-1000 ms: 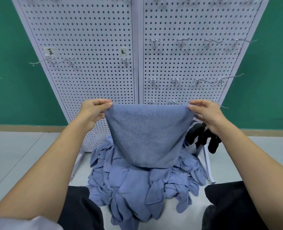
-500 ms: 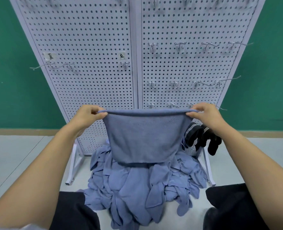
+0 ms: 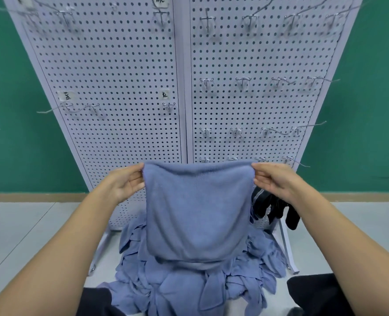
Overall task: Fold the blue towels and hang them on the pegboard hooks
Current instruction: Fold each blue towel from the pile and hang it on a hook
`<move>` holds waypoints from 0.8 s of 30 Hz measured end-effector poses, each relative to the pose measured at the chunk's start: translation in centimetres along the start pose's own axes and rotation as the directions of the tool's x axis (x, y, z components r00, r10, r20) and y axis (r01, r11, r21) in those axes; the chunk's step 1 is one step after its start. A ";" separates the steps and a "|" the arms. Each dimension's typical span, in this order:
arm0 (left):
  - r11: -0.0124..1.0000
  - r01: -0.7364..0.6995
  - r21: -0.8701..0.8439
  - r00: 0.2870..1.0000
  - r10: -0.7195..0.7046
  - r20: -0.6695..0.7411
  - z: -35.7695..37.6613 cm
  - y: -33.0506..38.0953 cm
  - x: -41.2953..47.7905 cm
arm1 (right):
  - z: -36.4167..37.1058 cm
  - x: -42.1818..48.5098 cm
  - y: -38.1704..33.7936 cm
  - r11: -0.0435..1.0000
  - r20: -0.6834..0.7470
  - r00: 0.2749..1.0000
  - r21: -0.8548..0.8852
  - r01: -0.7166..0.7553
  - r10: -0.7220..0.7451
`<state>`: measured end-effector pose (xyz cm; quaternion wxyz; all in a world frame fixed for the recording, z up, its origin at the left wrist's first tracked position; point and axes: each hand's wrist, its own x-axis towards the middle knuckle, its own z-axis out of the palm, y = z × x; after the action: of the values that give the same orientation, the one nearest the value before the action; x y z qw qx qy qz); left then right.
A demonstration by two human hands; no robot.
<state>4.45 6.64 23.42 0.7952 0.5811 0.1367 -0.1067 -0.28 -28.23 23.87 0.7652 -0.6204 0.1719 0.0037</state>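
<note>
Matte green painted wall (image 3: 17, 133) is running across the whole back, showing at both sides. Narrow tan baseboard strip (image 3: 29, 197) is lining its foot, meeting the floor. Smooth pale grey floor (image 3: 24, 242) is stretching toward the viewer. Tall white perforated metal pegboard stand (image 3: 120, 65), two panels side by side, is standing before the wall. Soft, even light is falling on wall and floor.

Left hand (image 3: 125, 183) and right hand (image 3: 274, 180) are raised level and apart, fingers (image 3: 260, 173) seemingly pinching.

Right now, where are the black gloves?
In the head view, the black gloves hang low at the right of the pegboard, just below the right hand, beside the blue towel.
</note>
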 end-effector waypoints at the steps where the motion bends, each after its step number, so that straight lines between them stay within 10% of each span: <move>1: 0.999 -0.041 0.001 0.999 0.041 -0.007 1.0 -0.2 -0.1 | 0.7 -0.2 0.1 0.999 -0.010 0.999 -0.028 0.030 -0.030; 10: 0.882 -0.327 0.338 0.945 0.315 0.092 9.7 -3.4 -3.1 | 7.7 -2.9 1.6 0.977 0.051 0.983 -0.118 0.179 -0.174; 24: 0.837 -0.430 0.340 0.898 0.356 0.259 11.2 -3.7 -4.8 | 7.0 -4.1 1.2 0.948 0.291 0.924 -0.123 0.295 -0.250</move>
<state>-0.19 -5.12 24.95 0.6780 0.7299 -0.0845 -0.0191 -2.61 -20.46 24.98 0.7208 -0.6927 -0.0238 -0.0036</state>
